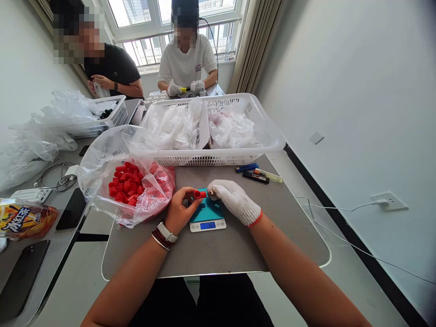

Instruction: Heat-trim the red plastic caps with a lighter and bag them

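Between the thumb and fingers of my bare left hand (184, 205) is a short red plastic pipe fitting (200, 194), its open end towards my fingers. My right hand (235, 200), in a white knitted glove with a red cuff, is closed close by the fitting's other end. A small dark bit shows at its fingertips, too small to name. Both hands are above a small digital scale (207, 225) with a teal top and a lit display. To the left, an open clear plastic bag (98, 156) holds many loose red pipe fittings (127, 184).
Behind the scale stands a white basket (218, 156) with plastic bags. A blue knife-like item (247, 167), a black marker (256, 177) and a clear-yellow pen (270, 175) lie at right. Phones and a drink bottle (27, 219) are left. Two people sit opposite.
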`<action>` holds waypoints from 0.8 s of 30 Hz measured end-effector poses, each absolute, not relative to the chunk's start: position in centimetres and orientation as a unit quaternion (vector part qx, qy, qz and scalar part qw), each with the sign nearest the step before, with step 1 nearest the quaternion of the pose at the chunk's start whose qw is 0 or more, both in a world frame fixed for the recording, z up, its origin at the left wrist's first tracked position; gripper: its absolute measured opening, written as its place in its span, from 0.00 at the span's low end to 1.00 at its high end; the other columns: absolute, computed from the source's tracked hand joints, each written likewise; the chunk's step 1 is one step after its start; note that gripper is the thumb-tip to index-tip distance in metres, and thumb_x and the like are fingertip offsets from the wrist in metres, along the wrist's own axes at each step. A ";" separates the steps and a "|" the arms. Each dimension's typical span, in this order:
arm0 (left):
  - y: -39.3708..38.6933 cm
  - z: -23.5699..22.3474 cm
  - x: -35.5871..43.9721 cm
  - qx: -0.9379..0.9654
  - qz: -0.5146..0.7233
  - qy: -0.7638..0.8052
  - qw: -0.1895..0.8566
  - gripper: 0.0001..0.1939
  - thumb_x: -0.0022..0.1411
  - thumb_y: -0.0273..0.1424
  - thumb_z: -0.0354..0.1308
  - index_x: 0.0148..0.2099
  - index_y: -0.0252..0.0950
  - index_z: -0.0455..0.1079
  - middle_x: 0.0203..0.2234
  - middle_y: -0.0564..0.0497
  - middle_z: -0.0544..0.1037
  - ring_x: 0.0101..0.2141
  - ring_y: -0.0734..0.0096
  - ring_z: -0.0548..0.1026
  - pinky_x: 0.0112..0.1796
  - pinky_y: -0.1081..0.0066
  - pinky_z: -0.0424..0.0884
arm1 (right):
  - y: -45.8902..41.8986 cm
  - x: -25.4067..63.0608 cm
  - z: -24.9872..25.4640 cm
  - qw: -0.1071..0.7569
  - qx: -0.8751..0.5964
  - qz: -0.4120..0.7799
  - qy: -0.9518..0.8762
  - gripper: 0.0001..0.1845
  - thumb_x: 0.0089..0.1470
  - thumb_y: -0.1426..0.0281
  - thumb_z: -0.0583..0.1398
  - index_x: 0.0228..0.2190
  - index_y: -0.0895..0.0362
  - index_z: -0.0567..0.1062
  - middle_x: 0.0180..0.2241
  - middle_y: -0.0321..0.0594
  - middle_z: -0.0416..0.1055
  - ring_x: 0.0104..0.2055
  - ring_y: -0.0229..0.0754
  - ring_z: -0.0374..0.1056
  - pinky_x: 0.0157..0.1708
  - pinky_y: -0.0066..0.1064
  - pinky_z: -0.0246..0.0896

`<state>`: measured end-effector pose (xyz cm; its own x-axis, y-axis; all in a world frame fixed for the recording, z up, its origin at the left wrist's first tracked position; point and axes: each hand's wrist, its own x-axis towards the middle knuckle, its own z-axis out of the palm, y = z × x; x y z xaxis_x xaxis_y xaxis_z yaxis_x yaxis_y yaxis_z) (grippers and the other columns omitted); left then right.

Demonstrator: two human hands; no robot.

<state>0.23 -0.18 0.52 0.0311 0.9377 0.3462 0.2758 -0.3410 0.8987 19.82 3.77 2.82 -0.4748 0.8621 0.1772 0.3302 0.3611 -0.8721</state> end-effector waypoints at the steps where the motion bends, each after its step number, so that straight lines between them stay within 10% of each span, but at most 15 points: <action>1: -0.2 0.5 0.2 0.646 0.505 0.472 0.324 0.09 0.58 0.32 0.66 0.40 0.36 0.73 0.33 0.50 0.78 0.30 0.74 0.74 0.33 0.73 0.72 | 3.8 19.8 2.8 0.333 -0.400 0.397 -0.756 0.17 0.61 0.64 0.47 0.26 0.56 0.68 0.26 0.36 0.65 0.30 0.39 0.60 0.33 0.31 0.54; 24: -0.2 0.6 0.3 0.634 0.514 0.480 0.322 0.10 0.59 0.33 0.65 0.42 0.36 0.71 0.34 0.50 0.79 0.32 0.73 0.76 0.34 0.72 0.73 | 3.9 19.8 3.2 0.284 -0.455 0.315 -0.783 0.19 0.62 0.62 0.46 0.22 0.56 0.64 0.25 0.36 0.64 0.29 0.39 0.58 0.31 0.31 0.51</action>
